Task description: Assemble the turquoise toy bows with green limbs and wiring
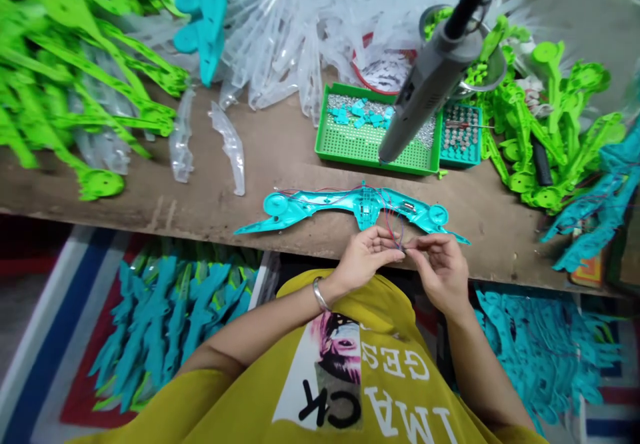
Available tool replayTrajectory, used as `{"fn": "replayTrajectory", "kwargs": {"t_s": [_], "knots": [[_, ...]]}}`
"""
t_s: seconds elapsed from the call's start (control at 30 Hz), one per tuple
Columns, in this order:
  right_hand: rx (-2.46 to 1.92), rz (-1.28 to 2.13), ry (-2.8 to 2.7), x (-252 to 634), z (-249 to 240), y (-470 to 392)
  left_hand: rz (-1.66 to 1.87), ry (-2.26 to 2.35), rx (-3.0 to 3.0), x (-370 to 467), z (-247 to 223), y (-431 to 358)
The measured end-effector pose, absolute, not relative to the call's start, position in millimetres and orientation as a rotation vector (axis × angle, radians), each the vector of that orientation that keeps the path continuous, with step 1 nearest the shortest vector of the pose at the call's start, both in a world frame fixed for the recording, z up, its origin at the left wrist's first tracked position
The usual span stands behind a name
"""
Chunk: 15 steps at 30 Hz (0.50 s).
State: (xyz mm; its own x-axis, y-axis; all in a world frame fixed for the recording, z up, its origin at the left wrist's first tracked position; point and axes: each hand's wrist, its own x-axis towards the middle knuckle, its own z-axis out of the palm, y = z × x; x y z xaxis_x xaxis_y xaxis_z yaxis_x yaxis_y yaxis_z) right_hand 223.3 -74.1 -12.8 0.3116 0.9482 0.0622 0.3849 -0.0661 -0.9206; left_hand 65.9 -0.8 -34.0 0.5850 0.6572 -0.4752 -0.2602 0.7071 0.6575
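Note:
A turquoise plastic bow-shaped shell (325,205) lies across the bench near its front edge, its inner side facing up. Thin red and blue wires (399,225) run along it and hang down from its middle. My left hand (373,252) pinches the ends of these wires between thumb and fingers, just below the shell. Close beside it, my right hand (440,264) also has thumb and fingertips pressed together at the wire ends. Whatever tiny part sits between the fingertips is too small to make out.
An electric screwdriver (417,91) hangs over a green tray (377,157) of screws and small turquoise pieces. Beside it is a small turquoise box (461,157) of round parts. Green shells (75,84) and clear plastic pieces (280,44) are heaped behind. Turquoise shells (160,324) fill containers below the bench.

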Motion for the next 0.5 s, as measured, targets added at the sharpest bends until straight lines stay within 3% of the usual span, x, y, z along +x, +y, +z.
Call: {"fn": "replayTrajectory", "kwargs": {"t_s": [0.5], "knots": [[-1.708, 0.315, -1.448, 227, -14, -87, 0.616, 0.67, 0.555, 69, -39, -1]]}}
